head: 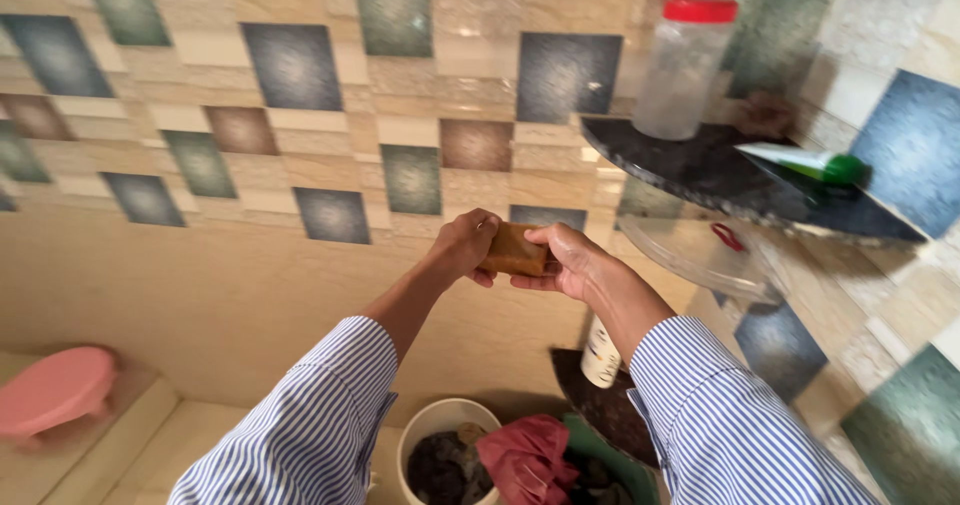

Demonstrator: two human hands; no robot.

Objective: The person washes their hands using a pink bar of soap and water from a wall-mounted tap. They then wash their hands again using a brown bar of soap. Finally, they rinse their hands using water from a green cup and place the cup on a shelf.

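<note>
Both my hands are raised in front of a tiled wall and hold a brown soap bar (pixel 514 251) between them. My left hand (pixel 462 246) grips the bar's left end with curled fingers. My right hand (pixel 566 260) cups its right end from below and behind. Both forearms wear blue-and-white striped sleeves. The bar is just left of a dark corner shelf (pixel 700 170).
On the dark shelf stand a clear jar with a red lid (pixel 685 65) and a green-capped tube (pixel 810 163). A clear shelf (pixel 690 255) hangs below it. Lower down are a white bottle (pixel 600 355), a white bucket (pixel 440 420), a red cloth (pixel 527 455) and a pink stool (pixel 55 390).
</note>
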